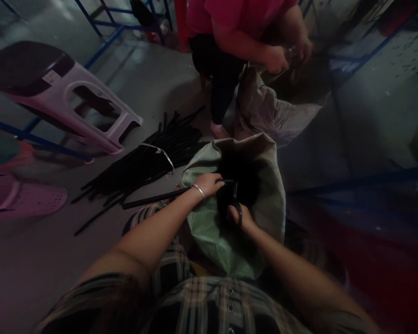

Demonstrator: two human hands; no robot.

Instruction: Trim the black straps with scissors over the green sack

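My left hand (209, 184) is closed around a long black tube (156, 198), which runs back along my forearm and out past my fingers over the mouth of a green woven sack (209, 232). In my right hand (242, 218) is a pair of scissors (235, 197) with dark handles. The scissor blades meet the tube's far end above the sack; whether they are closed through it I cannot tell. Dark contents (240, 171) fill the sack's inside, too dim to make out. Beside the sack, on the floor, lies a bundle of black tubes (139, 171) with a pale tie around it.
A person in a pink shirt (237, 23) works with both hands over another sack (268, 111) just ahead. To the left stand a plastic stool (94, 102) and a pink basket (28, 199). Blue metal frames (104, 48) edge the area.
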